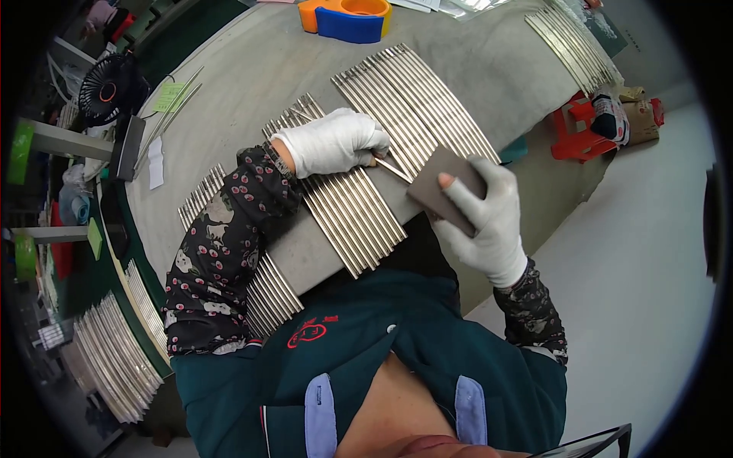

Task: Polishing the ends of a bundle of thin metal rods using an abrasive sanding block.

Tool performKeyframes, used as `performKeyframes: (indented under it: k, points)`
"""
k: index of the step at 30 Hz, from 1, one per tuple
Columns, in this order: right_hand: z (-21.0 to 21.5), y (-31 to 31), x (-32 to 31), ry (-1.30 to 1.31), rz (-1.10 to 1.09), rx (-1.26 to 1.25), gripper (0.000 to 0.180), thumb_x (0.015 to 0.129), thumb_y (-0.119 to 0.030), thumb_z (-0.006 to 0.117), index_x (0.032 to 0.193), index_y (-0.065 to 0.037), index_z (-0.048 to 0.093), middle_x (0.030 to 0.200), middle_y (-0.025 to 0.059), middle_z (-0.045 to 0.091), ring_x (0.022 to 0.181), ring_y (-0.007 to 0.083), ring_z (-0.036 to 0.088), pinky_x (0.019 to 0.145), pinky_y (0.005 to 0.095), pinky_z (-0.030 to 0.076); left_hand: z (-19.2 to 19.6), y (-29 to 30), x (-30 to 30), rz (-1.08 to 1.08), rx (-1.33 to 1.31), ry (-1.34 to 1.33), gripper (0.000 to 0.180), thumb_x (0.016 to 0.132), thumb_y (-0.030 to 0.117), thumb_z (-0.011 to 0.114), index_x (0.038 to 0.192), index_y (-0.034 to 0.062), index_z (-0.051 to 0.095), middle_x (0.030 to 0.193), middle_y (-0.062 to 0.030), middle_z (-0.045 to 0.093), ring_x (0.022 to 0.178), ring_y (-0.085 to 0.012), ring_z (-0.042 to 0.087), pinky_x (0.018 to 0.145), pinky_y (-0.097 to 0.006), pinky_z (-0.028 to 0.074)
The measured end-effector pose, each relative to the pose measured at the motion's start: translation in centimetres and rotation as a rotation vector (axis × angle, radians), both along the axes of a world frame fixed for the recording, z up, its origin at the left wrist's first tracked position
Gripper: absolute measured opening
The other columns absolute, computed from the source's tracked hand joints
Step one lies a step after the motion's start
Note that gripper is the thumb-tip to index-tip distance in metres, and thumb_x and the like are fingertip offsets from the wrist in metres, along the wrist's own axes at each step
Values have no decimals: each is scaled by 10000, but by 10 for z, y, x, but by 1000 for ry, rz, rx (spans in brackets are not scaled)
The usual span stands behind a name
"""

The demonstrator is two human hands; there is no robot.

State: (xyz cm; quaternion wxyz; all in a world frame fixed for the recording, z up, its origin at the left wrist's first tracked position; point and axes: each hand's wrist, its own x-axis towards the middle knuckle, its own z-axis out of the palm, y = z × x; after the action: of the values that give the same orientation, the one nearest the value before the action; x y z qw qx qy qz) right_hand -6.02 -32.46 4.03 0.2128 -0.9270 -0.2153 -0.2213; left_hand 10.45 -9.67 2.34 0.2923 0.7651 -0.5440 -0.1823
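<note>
My left hand [330, 143], in a white glove with bare fingertips showing, pinches a thin silvery metal rod [395, 169] over the table. The rod's near end points right and meets the edge of a flat grey-brown block [444, 188], which looks like a sanding sponge. My right hand [490, 221], also in a white glove, grips that block from its right side. Beneath my left hand lies a row of metal rods [355, 217] side by side. Another row of rods [412, 103] lies just beyond. A further row [271, 299] is partly hidden under my left forearm.
The grey-covered table [489, 57] bears an orange and blue tape dispenser [350, 23] at the far side and more rods [569, 46] at the far right. A black fan [107, 88] stands left. Beyond the table's right edge is a red stool [574, 126]. Stacked metal strips [118, 359] lie lower left.
</note>
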Motion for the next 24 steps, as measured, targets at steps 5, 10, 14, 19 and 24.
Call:
performKeyframes:
  k: [5,10,14,19,24]
  points:
    - [1,-20,4,-109,-267,-61,511,624,-141,747,1121,-102,633,1165,196,504,1015,359,501,865,422,437,2,1,0,3,2,-2,161,779,61,687,922,30,620,831,-150,622,810,-338,613,715,-386,496]
    - [-1,-52,-15,-97,-422,30,520,636,-110,746,1144,-96,633,1188,169,512,1034,334,496,898,413,435,9,-12,2,-19,-159,-40,178,795,66,666,954,47,587,870,-121,606,818,-313,608,725,-372,499]
    - [-8,-76,-27,-125,-575,74,508,659,-105,747,1153,-96,634,1194,159,512,1043,327,495,905,409,433,29,-54,10,-10,-206,-288,121,818,84,632,926,62,584,854,-100,598,823,-305,613,723,-378,499]
    - [-6,-90,-38,-149,-647,106,496,677,-111,745,1160,-100,633,1197,158,511,1045,328,494,904,408,435,34,-109,25,28,-86,-521,90,837,117,586,923,107,613,868,-95,612,848,-298,621,746,-389,509]
    - [-15,-101,-42,-123,-669,107,495,672,-109,742,1154,-100,629,1200,164,507,1041,330,493,901,413,438,9,-151,50,-30,-12,-427,105,859,139,578,952,112,620,900,-100,620,891,-308,612,778,-396,499]
